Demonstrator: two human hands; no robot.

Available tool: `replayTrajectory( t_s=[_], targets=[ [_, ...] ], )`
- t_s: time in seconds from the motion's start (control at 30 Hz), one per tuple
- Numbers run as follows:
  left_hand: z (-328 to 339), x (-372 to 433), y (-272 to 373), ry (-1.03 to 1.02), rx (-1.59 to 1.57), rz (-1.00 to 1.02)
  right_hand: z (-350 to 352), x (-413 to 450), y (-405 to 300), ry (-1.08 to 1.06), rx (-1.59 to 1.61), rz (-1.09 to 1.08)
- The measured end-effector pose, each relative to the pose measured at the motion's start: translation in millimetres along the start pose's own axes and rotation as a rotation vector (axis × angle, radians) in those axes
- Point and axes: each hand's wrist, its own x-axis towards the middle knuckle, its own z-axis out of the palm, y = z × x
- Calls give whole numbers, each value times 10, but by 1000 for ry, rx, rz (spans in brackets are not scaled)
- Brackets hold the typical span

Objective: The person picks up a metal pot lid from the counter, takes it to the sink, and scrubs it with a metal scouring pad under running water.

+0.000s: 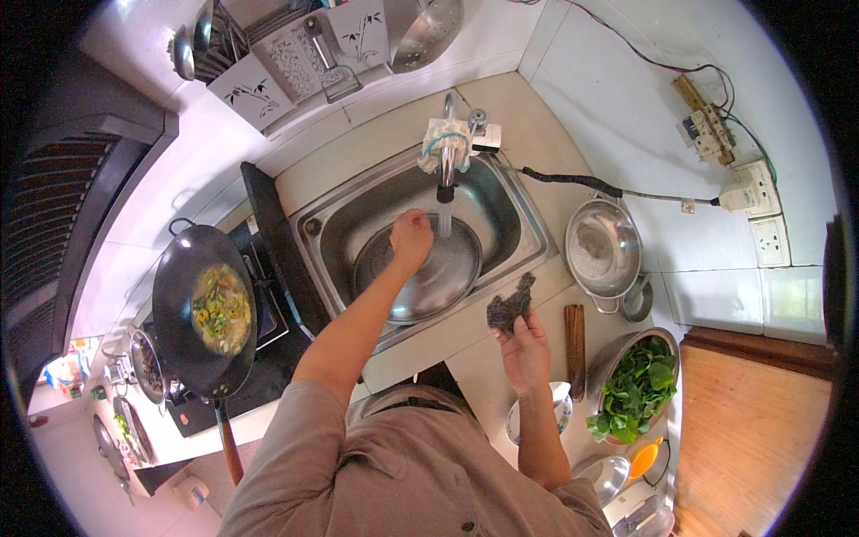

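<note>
Water runs from the faucet into a stainless steel sink, where a large round metal lid or pan lies. Over this round piece, just left of the stream, is my left hand, its fingers curled; whether it grips an edge or knob is hidden. My right hand is raised over the counter to the right of the sink and pinches a dark scouring pad of metal mesh between thumb and fingers. A cloth is wrapped around the faucet's neck.
A wok with food in liquid sits on the stove at left, its wooden handle towards me. Right of the sink stand a metal colander, brown wooden sticks, a bowl of leafy greens and a patterned bowl.
</note>
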Motion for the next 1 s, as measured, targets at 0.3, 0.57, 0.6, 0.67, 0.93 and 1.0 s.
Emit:
replayTrajectory(
  t_s=[0.3, 0.57, 0.6, 0.67, 0.93, 1.0],
  targets=[
    [251, 197, 856, -694, -682, -443, -60, -52, -118, 32, 30, -47],
    [884, 857, 1154, -348, 625, 169, -192, -123, -49, 84, 6, -29],
    [918, 820, 1568, -409, 377, 98, -326, -110, -121, 130, -18, -81],
    [625, 887, 1950, -371, -259, -239, -380, -121, -161, 129, -37, -95],
    [719, 844, 1767, -183, -326, -188, -251, -97, -98, 38, -44, -50],
    [731, 819, 1695, -159, -328, -148, -170, -95, -140, 26, -44, -31]
  ],
)
